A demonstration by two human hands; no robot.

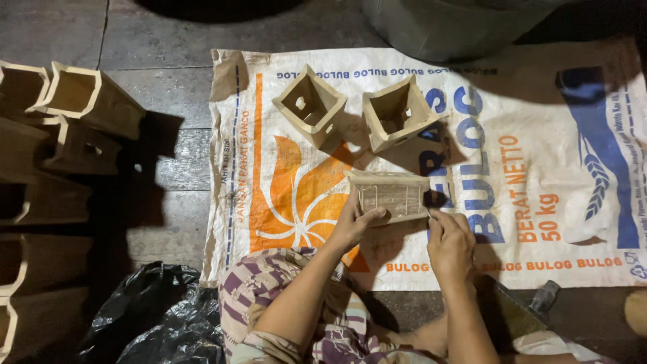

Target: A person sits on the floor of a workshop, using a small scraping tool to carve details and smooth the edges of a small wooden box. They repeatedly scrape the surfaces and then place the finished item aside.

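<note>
Nearest, black plastic sheeting (162,317) lies at seven o'clock. At centre, the left hand (354,222) grips the square clay pot (391,194) on its side over the woven sack (573,168). The right hand (450,243) is clenched around a thin tool at its edge. Beyond, two clay pots (310,104) sit at twelve o'clock. Stacked pots (74,108) line nine o'clock.

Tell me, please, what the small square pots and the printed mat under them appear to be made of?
The square pots look like unglazed clay or similar: matte, pale tan, thick walls with cut holes, though thin wood is possible. The mat looks like a woven plastic sack: white, faintly glossy, creased, with printed colours.
</note>
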